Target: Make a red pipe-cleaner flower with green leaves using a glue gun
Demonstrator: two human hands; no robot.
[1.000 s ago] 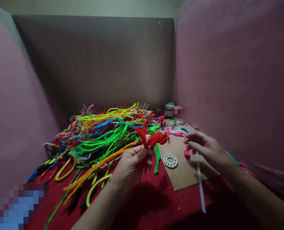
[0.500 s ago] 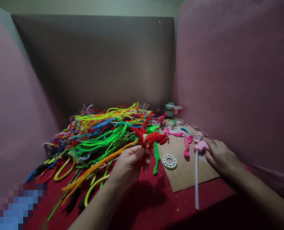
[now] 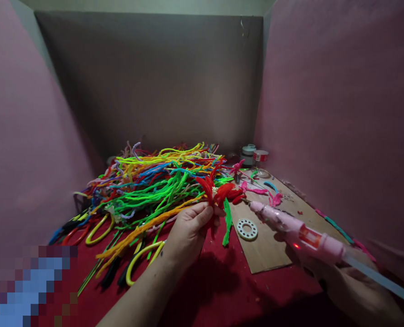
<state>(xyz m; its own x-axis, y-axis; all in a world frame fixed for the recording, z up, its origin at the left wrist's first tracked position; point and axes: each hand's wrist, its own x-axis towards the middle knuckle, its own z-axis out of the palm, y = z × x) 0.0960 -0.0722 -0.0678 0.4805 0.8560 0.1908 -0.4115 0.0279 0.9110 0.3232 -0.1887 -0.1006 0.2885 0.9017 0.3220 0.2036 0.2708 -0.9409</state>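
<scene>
Pinching left hand (image 3: pixel 195 220): fingers narrow on the base of a red flower (image 3: pixel 224 194), in front of the pile; petals fanned upward and to the right.
Right hand (image 3: pixel 331 274): wrapped around a pink glue gun (image 3: pixel 286 225), its small light glowing red.
Gun axis: slanted, nozzle up-left toward the flower, glue stick (image 3: pixel 382 277) trailing down-right. Nozzle near the rightmost red petals; contact we could not tell.
Surface: red cloth (image 3: pixel 218 281), brown board (image 3: pixel 266 250) on its right part.
Room: we noted a dim grey back wall (image 3: pixel 154 81) between pink side walls (image 3: pixel 334 113).
Pile: multicoloured fuzzy stems (image 3: pixel 161 190), yellow-handled tools (image 3: pixel 132 263) at its near edge.
Board: holed white ring (image 3: pixel 239 227) on it; jar (image 3: pixel 248 156) and tape roll (image 3: pixel 261 156) behind.
In the way: gun and right hand hid part of the board from us.
</scene>
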